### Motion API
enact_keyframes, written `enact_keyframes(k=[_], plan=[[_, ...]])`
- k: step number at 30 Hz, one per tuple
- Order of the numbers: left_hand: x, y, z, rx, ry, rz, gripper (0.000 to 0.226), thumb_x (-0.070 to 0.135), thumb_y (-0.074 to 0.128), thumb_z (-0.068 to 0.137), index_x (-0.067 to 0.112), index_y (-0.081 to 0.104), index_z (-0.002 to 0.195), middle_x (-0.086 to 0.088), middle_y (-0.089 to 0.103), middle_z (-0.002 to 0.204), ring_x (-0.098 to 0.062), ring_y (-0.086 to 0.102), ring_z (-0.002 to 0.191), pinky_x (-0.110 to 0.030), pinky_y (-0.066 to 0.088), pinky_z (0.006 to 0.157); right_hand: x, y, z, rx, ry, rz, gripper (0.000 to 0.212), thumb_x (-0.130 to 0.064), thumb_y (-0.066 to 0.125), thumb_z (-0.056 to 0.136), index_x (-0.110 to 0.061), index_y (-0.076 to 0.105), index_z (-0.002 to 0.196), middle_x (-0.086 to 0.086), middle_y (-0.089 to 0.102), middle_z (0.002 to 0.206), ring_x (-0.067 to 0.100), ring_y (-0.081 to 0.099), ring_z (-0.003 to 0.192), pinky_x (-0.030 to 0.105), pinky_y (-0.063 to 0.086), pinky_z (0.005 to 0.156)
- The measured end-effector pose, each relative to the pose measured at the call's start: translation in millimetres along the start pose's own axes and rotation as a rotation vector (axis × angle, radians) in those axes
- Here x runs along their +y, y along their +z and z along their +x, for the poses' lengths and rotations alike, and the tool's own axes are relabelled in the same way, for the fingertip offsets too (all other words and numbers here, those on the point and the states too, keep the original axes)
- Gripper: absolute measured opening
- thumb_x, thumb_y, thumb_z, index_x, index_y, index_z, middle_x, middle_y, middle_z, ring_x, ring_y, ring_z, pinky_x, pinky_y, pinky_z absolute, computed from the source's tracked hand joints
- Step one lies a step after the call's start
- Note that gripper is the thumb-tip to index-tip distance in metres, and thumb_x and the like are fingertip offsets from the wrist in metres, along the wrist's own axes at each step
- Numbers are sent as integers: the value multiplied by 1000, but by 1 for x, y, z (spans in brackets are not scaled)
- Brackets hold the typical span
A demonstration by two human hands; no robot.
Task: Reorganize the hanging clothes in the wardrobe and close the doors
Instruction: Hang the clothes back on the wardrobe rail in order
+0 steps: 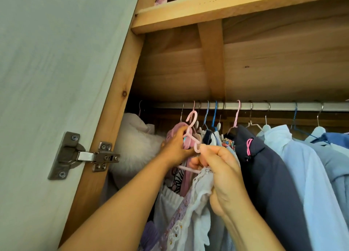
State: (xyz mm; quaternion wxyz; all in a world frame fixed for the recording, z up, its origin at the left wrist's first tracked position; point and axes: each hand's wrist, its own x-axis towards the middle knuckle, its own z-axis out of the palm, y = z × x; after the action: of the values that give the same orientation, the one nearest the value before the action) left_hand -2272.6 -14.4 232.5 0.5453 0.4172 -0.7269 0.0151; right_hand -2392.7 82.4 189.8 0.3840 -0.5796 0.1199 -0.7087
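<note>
Right hand fingers pinch pink hanger | left hand grips it | wardrobe: shirts on rail

Clothes hang crowded on the rail; a pink hanger is off it, wardrobe door open.

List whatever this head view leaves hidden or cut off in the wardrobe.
- Rail: its left end is lost in shadow, its right end is cut by the frame edge.
- Pink hanger: the left hand and right hand cover most of it; off the rail.
- White lace garment: lower part cut by the bottom edge.
- Top shelf: its contents are cropped by the top edge.
</note>
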Motion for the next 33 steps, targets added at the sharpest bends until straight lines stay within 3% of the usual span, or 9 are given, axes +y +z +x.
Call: enact_keyframes(k=[3, 5, 10, 15, 21, 24, 26, 30, 33], plan=[[-9, 2, 7, 3, 12, -68, 102, 80, 67, 40, 53, 24, 129, 8, 44, 136, -21, 44, 125, -50, 38, 102, 3, 2, 10, 91, -64, 13, 22, -7, 49, 95, -7, 51, 73, -6, 45, 43, 11, 46, 50, 32, 43, 61], [-13, 1, 6, 12, 40, -57, 99, 72, 72, 43, 54, 25, 129, 11, 39, 140, -18, 40, 129, -52, 37, 103, 9, -1, 14, 135, -140, -127, 23, -8, 48, 95, -10, 52, 72, -6, 46, 43, 6, 45, 46, 30, 40, 59], [-28, 3, -11, 72, 63, -18, 103, 67, 65, 53, 38, 25, 143, 11, 30, 148, -13, 35, 134, -47, 34, 108, 27, 4, 23, 216, -296, -424, 20, -17, 51, 94, -26, 54, 76, 0, 59, 67, 14, 55, 64, 26, 43, 61], [-26, 7, -34, 215, 182, 76, 47, 55, 41, 76, 30, 64, 109, 10, 48, 115, -9, 42, 112, -35, 37, 99, 35, 9, 29, 335, -404, -478, 10, -16, 51, 94, -16, 55, 85, -3, 57, 71, 8, 52, 66, 7, 37, 56], [-43, 7, -34, 132, 142, 53, 33, 41, 46, 85, 29, 69, 106, 5, 47, 130, -12, 40, 121, -39, 36, 105, 49, 29, 31, 272, -479, -472, 19, -28, 46, 91, -13, 56, 90, 3, 63, 86, 21, 59, 88, 11, 45, 72], [-45, -4, -32, 185, 118, -45, 19, 18, 57, 90, 17, 71, 102, 1, 56, 118, -13, 53, 109, -36, 45, 98, 55, 38, 39, 242, -442, -486, 16, -30, 44, 92, -17, 53, 89, 17, 65, 108, 30, 57, 112, 40, 47, 91], [-35, -10, -36, 227, 113, -165, 19, 13, 54, 92, 18, 72, 96, 1, 64, 104, -10, 61, 98, -33, 50, 90, 56, 37, 47, 227, -425, -480, 11, -20, 48, 96, -14, 56, 91, 9, 65, 99, 24, 60, 99, 37, 49, 86], [-18, -9, -36, 209, 80, -340, 30, 26, 44, 98, 16, 71, 104, 0, 72, 97, -11, 67, 94, -38, 53, 90, 59, 24, 57, 182, -491, -474, 6, -13, 50, 95, -15, 55, 99, -13, 56, 84, -6, 56, 77, 8, 44, 67], [-7, -11, -23, 138, -71, -368, 60, 60, 50, 80, 6, 71, 94, -21, 69, 92, -34, 66, 92, -52, 51, 89, 64, 13, 56, 84, -536, -464, 14, -9, 53, 93, -19, 47, 101, -17, 54, 80, -17, 55, 76, 1, 40, 63]])
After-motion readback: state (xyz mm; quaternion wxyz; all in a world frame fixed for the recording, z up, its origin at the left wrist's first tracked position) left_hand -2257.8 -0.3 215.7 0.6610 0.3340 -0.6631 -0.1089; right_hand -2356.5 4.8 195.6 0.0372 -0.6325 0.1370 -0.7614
